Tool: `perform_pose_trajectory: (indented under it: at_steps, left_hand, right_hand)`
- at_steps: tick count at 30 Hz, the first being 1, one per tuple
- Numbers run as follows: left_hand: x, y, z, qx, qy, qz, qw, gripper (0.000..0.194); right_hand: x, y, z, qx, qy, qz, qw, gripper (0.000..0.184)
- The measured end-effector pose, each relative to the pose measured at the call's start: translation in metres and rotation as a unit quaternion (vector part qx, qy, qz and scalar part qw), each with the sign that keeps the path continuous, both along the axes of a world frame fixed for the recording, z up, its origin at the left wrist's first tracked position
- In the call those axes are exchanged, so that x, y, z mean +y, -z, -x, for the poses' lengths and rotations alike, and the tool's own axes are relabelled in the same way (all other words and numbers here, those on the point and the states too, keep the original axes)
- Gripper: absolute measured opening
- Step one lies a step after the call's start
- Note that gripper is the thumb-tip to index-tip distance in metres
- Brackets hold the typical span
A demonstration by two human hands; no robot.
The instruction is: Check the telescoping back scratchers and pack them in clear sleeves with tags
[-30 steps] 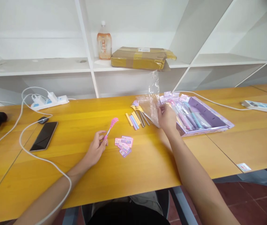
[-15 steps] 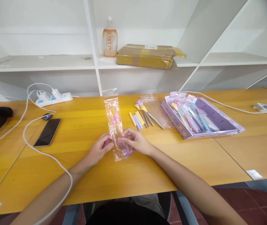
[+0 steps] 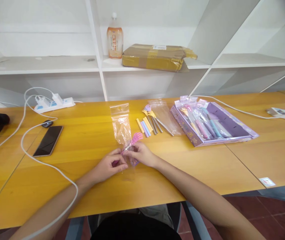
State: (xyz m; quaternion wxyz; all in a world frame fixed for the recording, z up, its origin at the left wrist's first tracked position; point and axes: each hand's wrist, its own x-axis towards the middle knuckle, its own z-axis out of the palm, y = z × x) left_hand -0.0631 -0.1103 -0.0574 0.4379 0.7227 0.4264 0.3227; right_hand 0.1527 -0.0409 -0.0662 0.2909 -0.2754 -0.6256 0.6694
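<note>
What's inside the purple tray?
The purple tray holds several slim items in clear bags, pink and teal ones among them, toward its left; bare purple interior shows at right. Anything beneath the bags is covered, so I can't tell.

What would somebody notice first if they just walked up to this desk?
Probably the bright pink hand-shaped piece, by the right hand near the middle of the desk. Next might come the purple tray of wrapped, colourful things to the right, then the orange-labelled bottle up on the shelf.
</note>
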Motion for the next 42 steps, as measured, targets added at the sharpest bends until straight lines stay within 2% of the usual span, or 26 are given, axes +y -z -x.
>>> perform_pose_trajectory:
  at_steps: [2, 4, 6, 8, 10, 12, 14, 17, 19, 21, 24, 29, 32, 36, 40, 42]
  left_hand:
    - [0.0, 0.0, -0.001, -0.036, -0.028, -0.016, 0.999, 0.032]
    - [0.004, 0.001, 0.0, -0.098, -0.086, -0.022, 0.991, 0.032]
    - [0.009, 0.003, 0.004, -0.181, -0.164, -0.003, 0.97, 0.03]
    - [0.016, 0.005, 0.009, -0.271, -0.239, 0.023, 0.932, 0.03]
    - [0.021, 0.004, 0.013, -0.349, -0.294, 0.036, 0.889, 0.033]
    - [0.025, 0.002, 0.016, -0.395, -0.323, 0.041, 0.859, 0.035]
    - [0.027, -0.003, 0.017, -0.421, -0.339, 0.047, 0.84, 0.037]
    - [0.028, -0.008, 0.018, -0.447, -0.357, 0.066, 0.818, 0.041]
    - [0.028, -0.009, 0.018, -0.459, -0.358, 0.074, 0.81, 0.041]
    - [0.028, -0.008, 0.017, -0.463, -0.353, 0.08, 0.809, 0.04]
    - [0.026, -0.005, 0.014, -0.454, -0.338, 0.091, 0.819, 0.036]
    - [0.021, 0.0, 0.008, -0.411, -0.285, 0.12, 0.858, 0.035]
    - [0.02, 0.001, 0.008, -0.393, -0.256, 0.135, 0.873, 0.034]
    - [0.021, -0.001, 0.011, -0.389, -0.25, 0.141, 0.875, 0.031]
    - [0.021, -0.001, 0.009, -0.377, -0.249, 0.159, 0.878, 0.036]
    - [0.019, -0.002, 0.007, -0.37, -0.244, 0.167, 0.881, 0.038]
  right_hand:
    - [0.005, -0.001, -0.002, 0.02, 0.058, -0.028, 0.998, 0.047]
    - [0.013, -0.005, -0.007, 0.061, 0.131, -0.056, 0.988, 0.044]
    - [0.021, -0.01, -0.013, 0.114, 0.186, -0.061, 0.974, 0.038]
    - [0.026, -0.013, -0.02, 0.152, 0.212, -0.057, 0.964, 0.034]
    - [0.027, -0.014, -0.024, 0.147, 0.198, -0.057, 0.967, 0.035]
    - [0.022, -0.013, -0.025, 0.098, 0.136, -0.078, 0.983, 0.04]
    - [0.015, -0.013, -0.024, 0.03, 0.068, -0.133, 0.988, 0.044]
    - [0.007, -0.016, -0.02, -0.072, 0.021, -0.259, 0.963, 0.048]
    - [0.005, -0.019, -0.019, -0.115, 0.005, -0.314, 0.942, 0.047]
    - [0.006, -0.021, -0.018, -0.136, -0.012, -0.329, 0.934, 0.044]
    - [0.006, -0.022, -0.018, -0.14, -0.018, -0.321, 0.937, 0.043]
    - [0.002, -0.025, -0.015, -0.128, -0.038, -0.31, 0.941, 0.047]
    - [-0.001, -0.023, -0.013, -0.122, -0.035, -0.275, 0.953, 0.049]
    - [-0.002, -0.02, -0.012, -0.121, -0.019, -0.235, 0.964, 0.047]
    - [-0.002, -0.021, -0.012, -0.131, 0.012, -0.213, 0.968, 0.047]
    - [-0.004, -0.021, -0.012, -0.131, 0.005, -0.187, 0.973, 0.048]
